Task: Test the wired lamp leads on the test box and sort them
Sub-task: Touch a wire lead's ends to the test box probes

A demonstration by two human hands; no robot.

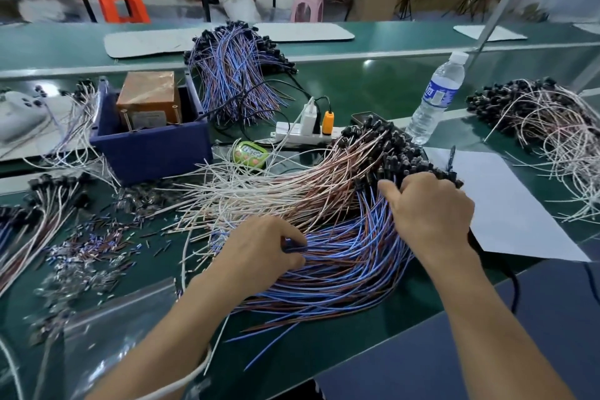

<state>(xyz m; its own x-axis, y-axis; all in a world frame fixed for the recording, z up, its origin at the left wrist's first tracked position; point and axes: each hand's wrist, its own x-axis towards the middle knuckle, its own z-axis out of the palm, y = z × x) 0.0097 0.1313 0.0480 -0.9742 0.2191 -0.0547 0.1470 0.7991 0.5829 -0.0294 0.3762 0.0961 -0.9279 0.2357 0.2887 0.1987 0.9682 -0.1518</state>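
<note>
Clear plastic bag (113, 328): lying at the near left edge, its contents blurring past reading.
Left hand (259, 250): curling inward, thumb and fingers pinching a few blue strands of the lamp leads (341, 266).
Lamp leads: fanning across the green table (373, 88) in front of the person; thin blue and brown wires spreading nearest, white and pinkish ones behind, all gathering into small black sockets at the right.
Right hand (428, 208): gripping the socket end, thumb sticking out to the left, fingers curling down into the sockets with their tips hiding there.
Wire offcuts (91, 247): scattering to the left, too small to make out singly.
White sheet (500, 204): lying just right of the right hand.
Test box (149, 143): sitting behind the pile at left, dark blue, open-topped, holding a copper-wrapped block.
Power strip (302, 136), green timer (250, 153): sitting beside the box, wires partly covering both.
Water bottle (435, 97): standing upright beyond the sockets.
Further bundles: one blue (233, 75) lying behind the box; one white (552, 127) running out of the right edge.
</note>
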